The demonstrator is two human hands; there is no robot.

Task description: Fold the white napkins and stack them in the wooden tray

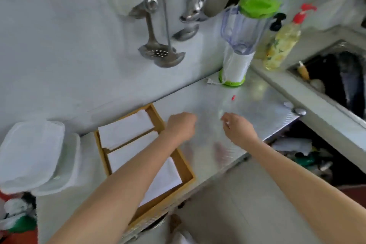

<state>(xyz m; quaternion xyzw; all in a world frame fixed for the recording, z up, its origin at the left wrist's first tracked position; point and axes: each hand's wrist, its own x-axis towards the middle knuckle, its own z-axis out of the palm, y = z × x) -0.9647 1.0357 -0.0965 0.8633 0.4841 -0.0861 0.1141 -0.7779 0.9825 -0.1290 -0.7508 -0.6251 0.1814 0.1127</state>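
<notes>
Napkins (pixel 126 128) sit in tray (pixel 185 166), left of both hands; your left hand (pixel 181 127) is nearer, curled, holding nothing; right hand (pixel 238 128) loosely curled, grip unclear.

Napkins (pixel 126 128) in the tray (pixel 185 166) on the counter (pixel 257 109), blender (pixel 241 45) behind, sink (pixel 336 77) at right.

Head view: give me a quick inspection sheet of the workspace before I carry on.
Surface: metal counter, bare and shiny ahead of the hands.
Job's things: wooden tray with two compartments; white napkins lie in both.
Clutter: blender, oil bottle, plastic containers, small red scrap.
Hands: left hand and right hand over the counter, fingers curled, blurred; nothing seen held.
Cables: nothing seen.
Surroundings: hanging ladles, sink.
</notes>
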